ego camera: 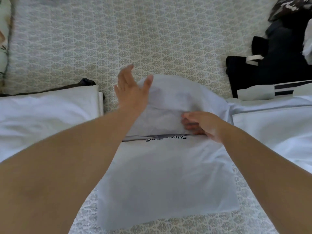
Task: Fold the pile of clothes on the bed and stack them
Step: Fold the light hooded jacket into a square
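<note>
Taking the white T-shirt (168,174) in the middle of the bed (152,31) as landmark: far to its left, at the frame edge, lies a leaf-printed pillow (4,39). Just left of the shirt a folded white garment (50,112) rests on a dark one (87,81), a narrow strip of patterned bedspread between its edge and the shirt. The left hand (130,92) is spread with straight fingers, the thumb against the raised far fold of the shirt. The shirt's near half lies flat, black lettering showing at the fold line. The right hand (202,125) pinches cloth at that fold, fingers curled. Beyond the shirt the bedspread is open. Right of it lies a white striped garment (278,92), touching the shirt's edge, with a heap of dark clothes (278,53) behind.
</note>
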